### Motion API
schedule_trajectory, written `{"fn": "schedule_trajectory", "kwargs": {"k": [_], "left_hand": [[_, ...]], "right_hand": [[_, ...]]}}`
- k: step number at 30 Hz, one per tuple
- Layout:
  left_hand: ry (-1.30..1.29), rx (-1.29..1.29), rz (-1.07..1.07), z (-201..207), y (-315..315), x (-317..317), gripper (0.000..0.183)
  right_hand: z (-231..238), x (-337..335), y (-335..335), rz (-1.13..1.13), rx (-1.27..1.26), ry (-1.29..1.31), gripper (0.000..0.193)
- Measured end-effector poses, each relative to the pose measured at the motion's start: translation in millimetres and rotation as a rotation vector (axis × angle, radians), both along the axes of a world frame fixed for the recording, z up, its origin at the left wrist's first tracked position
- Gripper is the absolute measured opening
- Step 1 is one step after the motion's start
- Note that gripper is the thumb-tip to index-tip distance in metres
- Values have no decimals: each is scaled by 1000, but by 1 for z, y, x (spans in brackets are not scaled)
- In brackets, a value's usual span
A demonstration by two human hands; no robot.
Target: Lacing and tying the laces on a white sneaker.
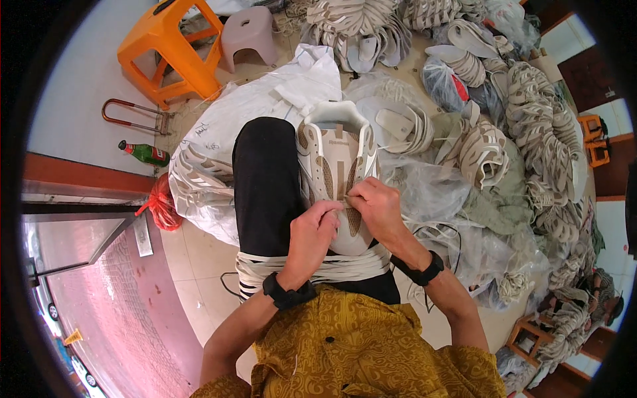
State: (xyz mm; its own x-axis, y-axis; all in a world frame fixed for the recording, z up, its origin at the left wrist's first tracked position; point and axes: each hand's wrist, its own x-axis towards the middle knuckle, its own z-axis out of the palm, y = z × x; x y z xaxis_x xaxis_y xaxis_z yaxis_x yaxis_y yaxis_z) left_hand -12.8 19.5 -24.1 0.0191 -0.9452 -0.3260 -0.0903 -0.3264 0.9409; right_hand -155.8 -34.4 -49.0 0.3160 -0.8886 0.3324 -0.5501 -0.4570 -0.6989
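A beige and white sneaker upper [342, 152] lies across my lap, heel opening away from me and toe toward me. Over its lower eyelets and tongue, my left hand [313, 237] is closed in a pinch. Close beside it, my right hand [377, 207] also pinches, at the right eyelet edge. A thin pale strand, apparently a shoelace [342, 202], runs between the fingertips, partly hidden by them. A bundle of off-white laces [265, 266] is draped over my thighs, below the shoe. Both wrists wear black bands.
Stacks of similar shoe uppers [541, 126] line the right side, with clear plastic bags [431, 189] nearer me. A white sack [212, 152] lies left of my knee. An orange stool [166, 46], grey stool [249, 32], green bottle [146, 154] and red bag [164, 205] stand left.
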Motion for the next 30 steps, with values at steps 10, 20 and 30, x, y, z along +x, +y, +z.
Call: {"fn": "schedule_trajectory", "kwargs": {"k": [10,20,30], "left_hand": [[61,70,-43,-3,5,4,16],[91,98,-60,-3,5,9,18],[111,44,-63,-8,5,6,14]], "right_hand": [[12,-2,-11,16,787,-145,6],[4,-3,-5,12,234,-36,7],[0,5,2,-87,110,98,8]]}}
